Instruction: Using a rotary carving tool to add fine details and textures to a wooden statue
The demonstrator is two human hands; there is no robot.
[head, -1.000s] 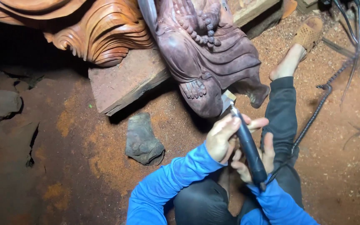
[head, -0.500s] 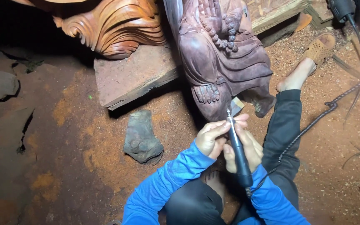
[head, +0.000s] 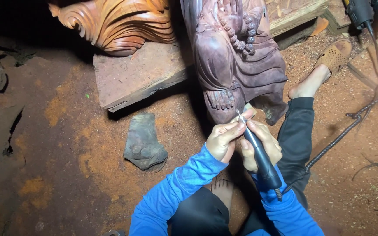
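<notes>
Black-bodied rotary tool [head: 259, 155] held by both hands, its thin metal bit just beyond the fingertips, at the lower edge of the dark purple-brown carved statue [head: 235, 65]. Fingers of the left hand [head: 224, 140] pressed together, pinching the tool's front end near the bit; fingers of the right hand [head: 261, 146] wrapped closed around the tool's body. Behind the fingers, blue sleeves; a spring-sheathed cable [head: 342, 135] runs from the tool's rear across the sawdust-covered floor [head: 66, 175]. Above the fingers, the statue's carved foot [head: 220, 98] and bead string. Left of the fingers, a dark wood fragment [head: 144, 142], well apart; beyond it, a flat slab [head: 136, 74] and an orange scrolled carving [head: 119, 24].
</notes>
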